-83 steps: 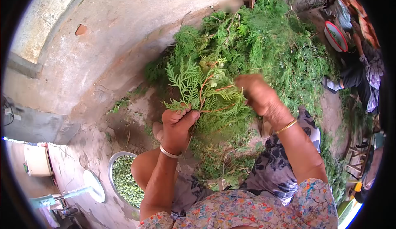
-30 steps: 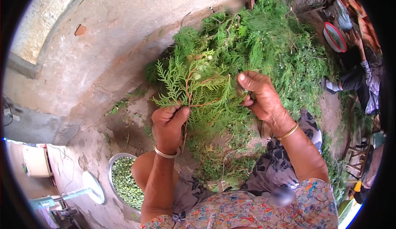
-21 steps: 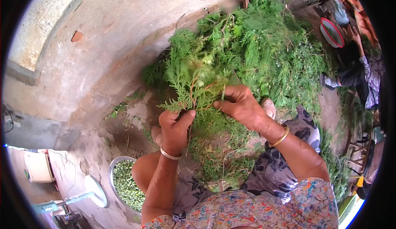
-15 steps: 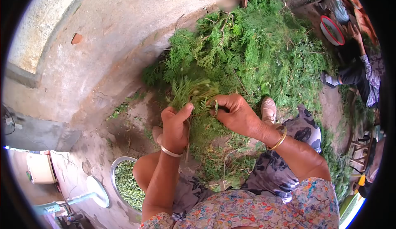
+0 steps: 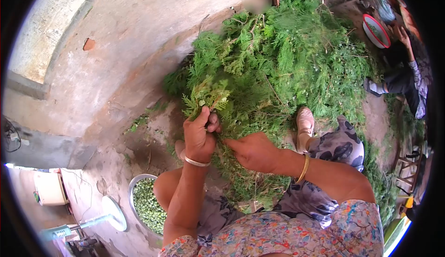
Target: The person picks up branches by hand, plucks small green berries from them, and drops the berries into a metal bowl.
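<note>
A leafy evergreen sprig [image 5: 206,92], which looks like arborvitae with small pale green cones, stands up from my left hand [image 5: 198,139]. Thumb and fingers are closed round its stem. Just right of and slightly below that grip is my right hand [image 5: 255,151], its fingers pinched together and pointing at the left hand. Whether anything is between those fingertips is hidden. Beyond both hands lies a large heap of cut evergreen branches [image 5: 287,64]. Beside my left knee sits a metal basin [image 5: 131,194] filled with small green cones.
A pedestal fan [image 5: 113,213] stands at lower left near a cream box [image 5: 48,188]. A concrete wall [image 5: 116,48] runs along the left. At upper right, another person's hand [image 5: 404,37] is near a red-rimmed bowl [image 5: 376,31]. A wooden stool [image 5: 408,173] is at far right.
My right hand has come down from the sprig's leaves to beside my left hand, its fingers closing more. The sprig now stands more upright, with its cones showing.
</note>
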